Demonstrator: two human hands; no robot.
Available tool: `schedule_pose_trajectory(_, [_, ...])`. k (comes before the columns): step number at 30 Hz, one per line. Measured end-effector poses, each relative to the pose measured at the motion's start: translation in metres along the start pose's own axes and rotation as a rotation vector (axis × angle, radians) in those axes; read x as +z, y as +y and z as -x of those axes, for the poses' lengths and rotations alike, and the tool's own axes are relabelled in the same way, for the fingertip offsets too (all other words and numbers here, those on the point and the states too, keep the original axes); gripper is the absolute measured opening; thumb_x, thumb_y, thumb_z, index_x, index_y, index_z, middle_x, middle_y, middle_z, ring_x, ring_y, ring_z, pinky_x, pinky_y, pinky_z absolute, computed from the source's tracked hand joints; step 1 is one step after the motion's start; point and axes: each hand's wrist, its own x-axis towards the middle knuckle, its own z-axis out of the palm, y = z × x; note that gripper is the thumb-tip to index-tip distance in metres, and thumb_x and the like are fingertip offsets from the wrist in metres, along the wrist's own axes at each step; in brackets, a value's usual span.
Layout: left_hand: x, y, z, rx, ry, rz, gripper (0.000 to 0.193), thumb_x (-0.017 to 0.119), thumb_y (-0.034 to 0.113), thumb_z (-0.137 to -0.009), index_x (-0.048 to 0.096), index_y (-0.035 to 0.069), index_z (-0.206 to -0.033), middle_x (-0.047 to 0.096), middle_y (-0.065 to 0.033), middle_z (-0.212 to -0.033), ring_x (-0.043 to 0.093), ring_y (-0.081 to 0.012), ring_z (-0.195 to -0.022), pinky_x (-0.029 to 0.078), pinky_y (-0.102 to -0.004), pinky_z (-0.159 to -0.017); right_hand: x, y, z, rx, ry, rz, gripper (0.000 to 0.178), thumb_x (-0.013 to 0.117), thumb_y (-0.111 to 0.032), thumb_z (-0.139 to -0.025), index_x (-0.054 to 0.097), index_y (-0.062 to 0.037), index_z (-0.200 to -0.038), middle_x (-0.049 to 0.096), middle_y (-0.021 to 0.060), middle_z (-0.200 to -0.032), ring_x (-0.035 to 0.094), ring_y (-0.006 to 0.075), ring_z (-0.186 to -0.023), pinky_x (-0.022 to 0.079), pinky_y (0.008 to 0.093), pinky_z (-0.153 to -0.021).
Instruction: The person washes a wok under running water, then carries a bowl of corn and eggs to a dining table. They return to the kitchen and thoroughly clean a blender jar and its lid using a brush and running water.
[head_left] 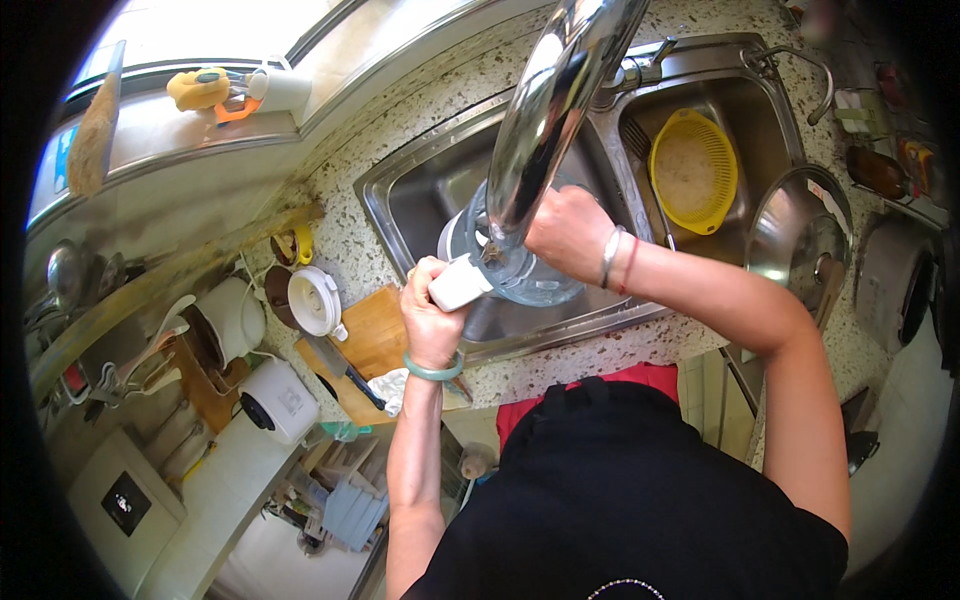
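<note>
Over the left sink basin [410, 190], a clear glass blender jug [545, 288] is tilted beneath the shiny metal faucet [548, 110]. My left hand [430, 325] is wrapped round the jug's white handle [462, 284]; a green bangle sits on that wrist. On the jug's other side, my right hand [572, 235] is closed at its rim, with a silver bangle and a red string behind it. The faucet covers part of the jug, and my right fingertips are hidden, so I cannot see what they grip. Small blades show inside the jug.
A yellow colander [722, 185] stands in the right basin, a spatula beside it. Right of the sink leans a large pan lid [790, 220]. To the left are a white plastic lid [316, 300], a cutting board [375, 335], a knife [340, 370] and a cloth [390, 390].
</note>
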Motion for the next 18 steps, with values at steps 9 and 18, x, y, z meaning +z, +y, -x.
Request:
schedule_pose_trajectory(9, [-0.001,0.008,0.002,0.082,0.107,-0.111,0.024,0.066,-0.010,-0.065,0.054,0.005,-0.079,0.054,-0.0044,-0.072,0.053,-0.0172,-0.068,0.043,-0.0290,-0.065,-0.034,-0.002,0.018,0.131,-0.453,-0.431,0.012,0.063,-0.013,-0.074,0.064,-0.0051,-0.066,0.067,0.0179,-0.073,0.069,0.0304,-0.074,0.054,0.0409,-0.061])
schedule_pose_trajectory(18, [0.000,-0.002,0.013,0.096,0.073,-0.034,0.025,0.067,-0.010,-0.064,0.053,0.006,-0.079,0.053,-0.0042,-0.073,0.052,-0.0175,-0.070,0.042,-0.0287,-0.066,-0.005,-0.006,0.005,0.101,-0.177,-0.091,0.010,0.059,-0.012,-0.080,0.068,-0.0079,-0.084,0.067,0.0145,-0.080,0.070,0.0272,-0.074,0.056,0.0372,-0.060])
